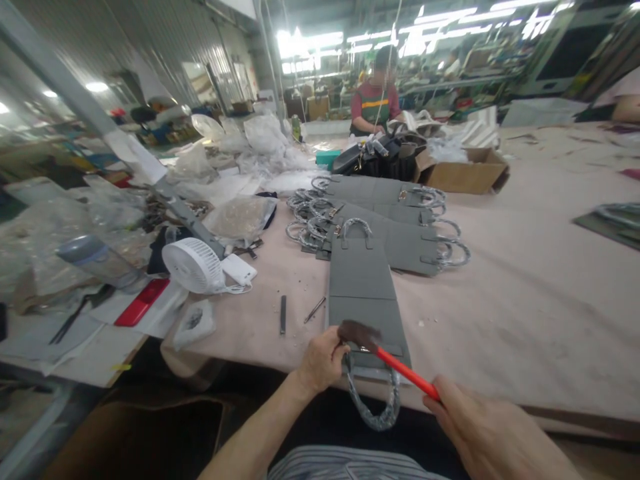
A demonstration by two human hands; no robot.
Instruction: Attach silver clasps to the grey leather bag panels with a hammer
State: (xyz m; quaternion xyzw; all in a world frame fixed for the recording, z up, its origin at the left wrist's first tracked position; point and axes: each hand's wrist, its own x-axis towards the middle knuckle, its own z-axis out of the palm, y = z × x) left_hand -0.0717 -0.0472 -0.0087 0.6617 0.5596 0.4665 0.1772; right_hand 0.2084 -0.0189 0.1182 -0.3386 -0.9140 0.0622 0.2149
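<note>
At lower centre, a grey bag panel (363, 287) lies on a pinkish table (500, 287). The right hand (465, 407) is wrapped around a red-handled hammer (400, 368); the left hand (321, 361) is bunched at the panel's edge, what it pinches unclear. More grey panels (385, 230) crowd just beyond. A white fan (193, 265) stands left of centre, a cardboard box (465, 177) upper right. Strip lights (310, 41) and a co-worker (370, 107) show at upper centre.

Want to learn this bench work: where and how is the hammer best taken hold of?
Probably by the red handle near its lower end, from the right: it is slim, straight and slants toward the right hand; the dark head is beside the left hand.
</note>
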